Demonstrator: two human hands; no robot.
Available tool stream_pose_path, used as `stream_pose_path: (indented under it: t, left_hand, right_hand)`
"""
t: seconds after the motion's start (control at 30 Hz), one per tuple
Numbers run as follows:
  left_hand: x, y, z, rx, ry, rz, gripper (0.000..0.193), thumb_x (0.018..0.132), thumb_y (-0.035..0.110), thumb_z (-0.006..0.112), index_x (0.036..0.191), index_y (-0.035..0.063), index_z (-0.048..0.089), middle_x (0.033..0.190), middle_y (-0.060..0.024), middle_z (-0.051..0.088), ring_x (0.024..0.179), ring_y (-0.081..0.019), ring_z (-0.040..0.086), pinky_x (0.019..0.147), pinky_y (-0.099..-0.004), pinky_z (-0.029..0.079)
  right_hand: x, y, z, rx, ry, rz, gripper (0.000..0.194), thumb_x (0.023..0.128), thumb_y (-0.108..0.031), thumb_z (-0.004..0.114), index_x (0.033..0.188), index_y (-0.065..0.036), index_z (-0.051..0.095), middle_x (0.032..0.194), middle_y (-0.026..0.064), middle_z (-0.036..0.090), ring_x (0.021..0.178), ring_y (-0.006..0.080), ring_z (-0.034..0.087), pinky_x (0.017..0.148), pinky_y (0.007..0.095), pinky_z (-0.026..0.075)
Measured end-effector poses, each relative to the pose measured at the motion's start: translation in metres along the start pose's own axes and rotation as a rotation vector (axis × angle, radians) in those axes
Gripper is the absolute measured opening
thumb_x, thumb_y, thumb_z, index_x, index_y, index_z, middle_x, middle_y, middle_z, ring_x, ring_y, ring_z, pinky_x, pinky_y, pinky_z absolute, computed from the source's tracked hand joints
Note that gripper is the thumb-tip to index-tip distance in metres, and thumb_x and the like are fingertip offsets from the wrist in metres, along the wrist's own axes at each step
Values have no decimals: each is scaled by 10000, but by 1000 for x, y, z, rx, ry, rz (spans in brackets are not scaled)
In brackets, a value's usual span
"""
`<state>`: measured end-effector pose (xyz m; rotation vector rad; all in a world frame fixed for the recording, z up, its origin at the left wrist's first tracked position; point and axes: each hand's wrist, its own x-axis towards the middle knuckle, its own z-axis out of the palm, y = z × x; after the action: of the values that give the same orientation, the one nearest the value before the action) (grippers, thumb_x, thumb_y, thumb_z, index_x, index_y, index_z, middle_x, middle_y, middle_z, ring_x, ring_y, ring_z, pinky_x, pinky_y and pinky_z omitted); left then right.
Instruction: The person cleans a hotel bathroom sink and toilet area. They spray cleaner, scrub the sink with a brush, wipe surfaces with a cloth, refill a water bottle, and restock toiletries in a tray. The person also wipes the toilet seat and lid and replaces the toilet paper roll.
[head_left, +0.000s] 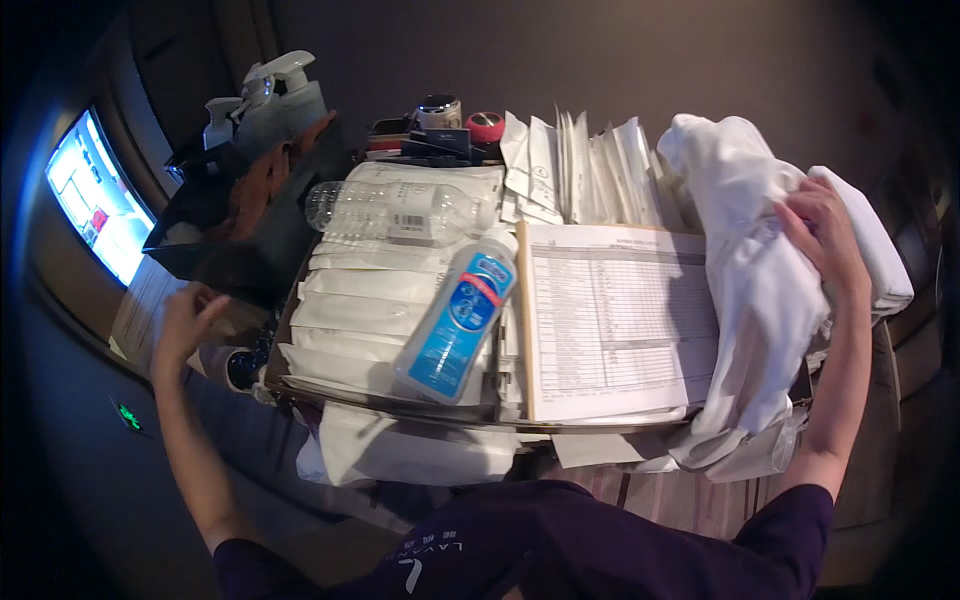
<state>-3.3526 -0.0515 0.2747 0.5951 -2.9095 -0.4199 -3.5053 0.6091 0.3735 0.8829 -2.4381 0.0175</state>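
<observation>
My right hand (819, 225) grips a crumpled white cloth (765, 277) draped over the right side of a cart's top tray (375, 409). Out at the left, beside a dark caddy, my left hand (187, 319) has its fingers apart and seems to hold nothing. Between my hands, a bottle with a blue label (459, 322) leans across white paper packets (352, 311). A clear plastic bottle (405, 212) lies on its side above it. Printed forms (615, 322) rest on a board in the tray, left of the cloth.
The dark caddy (277, 217) holds white pump or spray bottles (281, 101) and a brown cloth (262, 180). Upright paper packets (600, 169) fill the tray's back. A folded white towel (874, 247) lies at the right. White bags (420, 450) hang over the near edge.
</observation>
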Motion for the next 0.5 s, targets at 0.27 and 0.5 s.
stream_pose_path:
  t: [0.27, 0.5]
  left_hand:
    - [-28, 159, 26, -154, -226, 666, 399, 727, 177, 707, 1074, 39, 565, 1018, -108, 556, 931, -222, 554, 787, -293, 455]
    - [-21, 185, 58, 99, -255, 620, 470, 644, 153, 763, 1046, 72, 532, 1015, -108, 508, 984, -272, 513, 857, -323, 420]
  right_hand:
    - [-83, 15, 5, -179, -312, 114, 59, 650, -106, 603, 667, -86, 550, 704, 45, 585, 845, 215, 541, 833, 357, 362]
    - [-56, -41, -5, -307, -323, 143, 54, 729, -121, 574, 722, -68, 563, 694, 82, 597, 702, 257, 582, 720, 373, 425]
